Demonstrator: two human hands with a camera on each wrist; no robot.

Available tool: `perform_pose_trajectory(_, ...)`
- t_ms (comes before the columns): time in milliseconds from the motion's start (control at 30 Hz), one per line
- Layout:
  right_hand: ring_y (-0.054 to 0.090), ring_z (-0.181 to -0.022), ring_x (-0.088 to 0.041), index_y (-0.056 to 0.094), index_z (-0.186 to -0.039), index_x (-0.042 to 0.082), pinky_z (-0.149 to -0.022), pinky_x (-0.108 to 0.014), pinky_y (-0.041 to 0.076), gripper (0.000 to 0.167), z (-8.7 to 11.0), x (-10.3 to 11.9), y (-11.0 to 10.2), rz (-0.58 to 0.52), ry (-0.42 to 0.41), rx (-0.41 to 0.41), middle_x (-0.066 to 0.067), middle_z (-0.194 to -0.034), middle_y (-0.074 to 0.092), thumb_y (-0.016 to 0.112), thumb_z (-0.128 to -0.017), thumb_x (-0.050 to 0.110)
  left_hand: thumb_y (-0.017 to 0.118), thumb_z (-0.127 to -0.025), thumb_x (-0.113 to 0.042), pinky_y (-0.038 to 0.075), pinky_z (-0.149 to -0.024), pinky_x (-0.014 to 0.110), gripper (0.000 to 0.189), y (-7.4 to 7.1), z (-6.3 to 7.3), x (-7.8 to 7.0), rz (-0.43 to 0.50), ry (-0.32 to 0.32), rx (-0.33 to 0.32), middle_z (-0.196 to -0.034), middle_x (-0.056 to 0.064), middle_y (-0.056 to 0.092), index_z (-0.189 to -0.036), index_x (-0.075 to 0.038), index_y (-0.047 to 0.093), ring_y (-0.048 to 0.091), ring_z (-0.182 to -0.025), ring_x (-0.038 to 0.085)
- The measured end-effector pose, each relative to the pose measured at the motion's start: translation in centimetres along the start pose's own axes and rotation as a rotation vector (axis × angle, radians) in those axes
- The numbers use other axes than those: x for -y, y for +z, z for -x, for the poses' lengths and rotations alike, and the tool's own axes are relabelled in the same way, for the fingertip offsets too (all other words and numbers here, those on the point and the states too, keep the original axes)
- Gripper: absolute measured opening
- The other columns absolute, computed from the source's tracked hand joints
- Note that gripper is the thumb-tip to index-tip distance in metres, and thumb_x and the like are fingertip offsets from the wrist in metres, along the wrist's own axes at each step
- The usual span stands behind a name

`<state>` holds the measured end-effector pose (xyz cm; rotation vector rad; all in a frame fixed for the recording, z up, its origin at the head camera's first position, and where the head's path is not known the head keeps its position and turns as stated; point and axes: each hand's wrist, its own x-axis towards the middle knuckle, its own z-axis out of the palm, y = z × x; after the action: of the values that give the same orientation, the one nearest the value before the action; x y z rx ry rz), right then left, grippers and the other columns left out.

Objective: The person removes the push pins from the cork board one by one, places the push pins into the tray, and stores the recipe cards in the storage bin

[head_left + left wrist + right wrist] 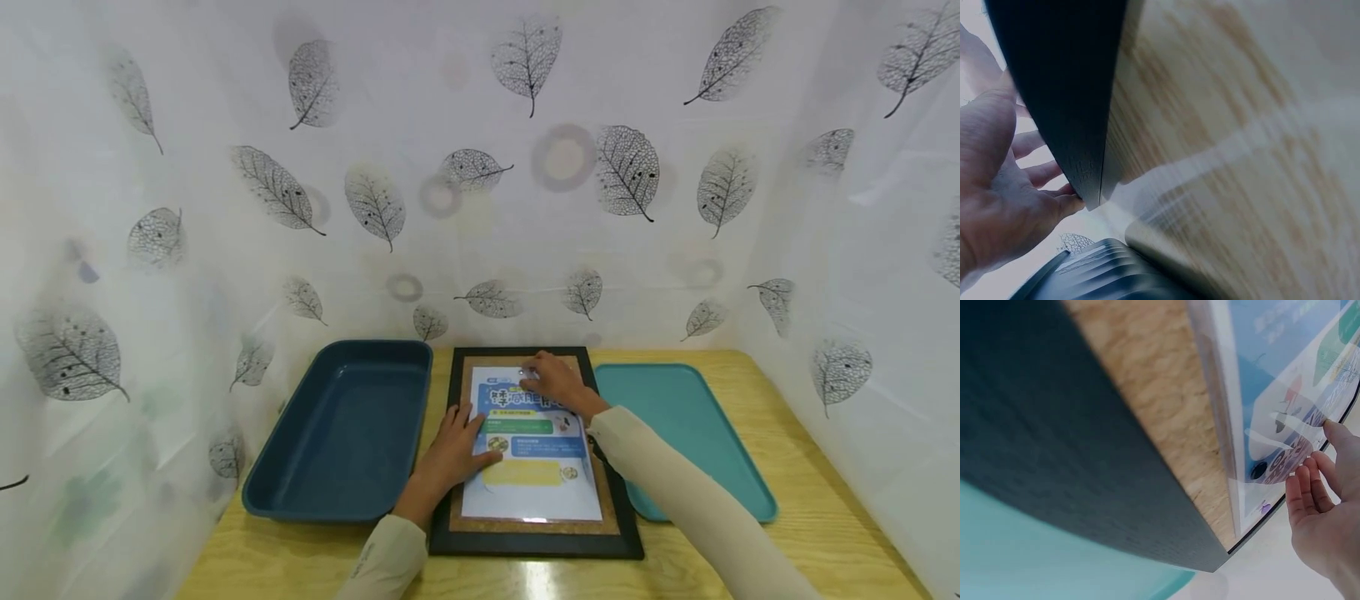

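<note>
The sheet on the corkboard should be light, slick and bendy, best held by its edges, the left hand splayed over one, the right hand bent, its grip unclear.

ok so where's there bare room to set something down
The blue tray and teal tray flanking the framed corkboard are bare inside; so is the table between teal tray and right-hand curtain. The corkboard is crowded: poster, left hand, right hand.
</note>
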<state>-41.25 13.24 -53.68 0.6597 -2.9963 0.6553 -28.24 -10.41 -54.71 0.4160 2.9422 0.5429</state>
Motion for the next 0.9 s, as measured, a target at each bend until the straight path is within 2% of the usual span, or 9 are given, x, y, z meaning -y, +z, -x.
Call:
perform_pose_trajectory(300,0.068,-0.098,-0.024,0.076,-0.121,0.003,-0.089,-0.044,0.056,0.028,-0.7,0.2,0.0,-0.106,0.034,-0.024,-0.011,-0.109,0.072,0.075,-0.098,0.019,0.071,-0.092,-0.062,0.030,-0.121,0.057,0.088,0.1,-0.1,-0.1,-0.002,-0.011,0.004,-0.169,0.017,0.025,-0.159,-0.012,0.044,0.019,-0.156,0.043)
perform_pose_trajectory(500,0.069,-0.089,-0.018,0.077,-0.119,0.004,-0.083,-0.039,0.058,0.026,-1.5,0.0,0.5,-0.163,0.109,-0.004,-0.007,-0.103,0.075,0.075,-0.097,0.017,0.072,-0.091,-0.061,0.030,-0.121,0.057,0.088,0.0,0.0,-0.1,-0.006,-0.015,0.002,-0.169,0.017,0.026,-0.159,-0.012,0.045,0.019,-0.156,0.043)
perform_pose_trajectory(667,0.069,-0.089,-0.016,0.078,-0.114,0.007,-0.086,-0.039,0.057,0.022,-1.9,-0.2,0.9,-0.182,0.162,0.005,-0.005,-0.101,0.075,0.077,-0.096,0.019,0.072,-0.092,-0.061,0.030,-0.121,0.057,0.088,0.1,0.0,0.0,-0.009,-0.014,0.007,-0.169,0.017,0.026,-0.159,-0.011,0.044,0.020,-0.156,0.043)
perform_pose_trajectory(900,0.066,-0.086,-0.017,0.079,-0.111,0.007,-0.083,-0.037,0.056,0.018,-1.8,-0.4,0.9,-0.239,0.175,-0.034,-0.006,-0.098,0.075,0.078,-0.095,0.017,0.071,-0.092,-0.060,0.029,-0.121,0.058,0.087,-0.1,0.1,-0.1,-0.005,-0.002,-0.002,-0.168,0.019,0.027,-0.158,-0.010,0.045,0.020,-0.155,0.044)
